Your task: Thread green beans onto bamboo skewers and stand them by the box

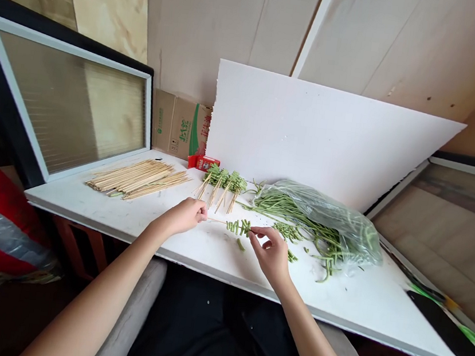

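Skewer (217,220) axis 9-to-3 o'clock; left hand (192,214) grips it at 9, right hand (270,252) pinches bean pieces (243,227) at 3.

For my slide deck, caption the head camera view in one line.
Left hand grips a bamboo skewer while the right hand pinches cut green beans threaded on it.

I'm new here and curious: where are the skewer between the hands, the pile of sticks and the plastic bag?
Skewer (236,227): head view, on its threaded green pieces.
Pile of sticks (131,177): head view, near its middle.
Plastic bag (329,208): head view, on its clear upper side.
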`<state>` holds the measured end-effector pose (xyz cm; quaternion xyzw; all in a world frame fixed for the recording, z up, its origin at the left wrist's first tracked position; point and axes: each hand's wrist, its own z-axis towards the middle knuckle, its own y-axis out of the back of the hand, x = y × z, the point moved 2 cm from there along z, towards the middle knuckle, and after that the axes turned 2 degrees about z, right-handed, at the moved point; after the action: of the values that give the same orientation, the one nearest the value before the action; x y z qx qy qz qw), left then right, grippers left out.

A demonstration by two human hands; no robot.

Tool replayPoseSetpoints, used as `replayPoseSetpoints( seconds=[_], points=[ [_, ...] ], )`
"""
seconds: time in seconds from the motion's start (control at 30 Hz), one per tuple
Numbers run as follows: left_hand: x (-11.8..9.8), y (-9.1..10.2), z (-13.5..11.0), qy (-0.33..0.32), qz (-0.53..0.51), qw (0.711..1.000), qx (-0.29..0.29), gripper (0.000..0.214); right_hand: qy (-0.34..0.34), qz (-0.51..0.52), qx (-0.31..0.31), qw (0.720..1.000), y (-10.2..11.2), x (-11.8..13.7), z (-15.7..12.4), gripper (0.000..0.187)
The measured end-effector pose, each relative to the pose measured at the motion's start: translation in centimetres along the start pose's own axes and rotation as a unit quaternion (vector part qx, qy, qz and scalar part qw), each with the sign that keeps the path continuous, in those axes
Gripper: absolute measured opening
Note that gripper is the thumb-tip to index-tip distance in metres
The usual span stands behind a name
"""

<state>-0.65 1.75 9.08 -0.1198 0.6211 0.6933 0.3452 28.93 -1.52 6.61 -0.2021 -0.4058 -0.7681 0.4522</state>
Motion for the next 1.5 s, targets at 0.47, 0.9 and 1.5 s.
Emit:
replayPoseSetpoints(
  seconds=[0.47, 0.9, 1.5],
  points=[
    [-3.6, -1.0, -0.8, -0.031, 0.061, 0.998, 0.005, 0.015, 0.128, -0.176, 0.014, 0.976, 1.2, 0.6, -0.8, 0.022],
    [-4.4, -0.9, -1.1, -0.032, 0.065, 0.997, 0.001, 0.012, 0.131, -0.197, 0.043, 0.971, 0.6, 0.6, -1.1, 0.023],
    [-4.9, -1.0, -1.2, -0.057, 0.125, 0.990, 0.004, 0.012, 0.158, -0.194, 0.073, 0.966, 1.0, 0.6, -0.9, 0.018]
  ],
)
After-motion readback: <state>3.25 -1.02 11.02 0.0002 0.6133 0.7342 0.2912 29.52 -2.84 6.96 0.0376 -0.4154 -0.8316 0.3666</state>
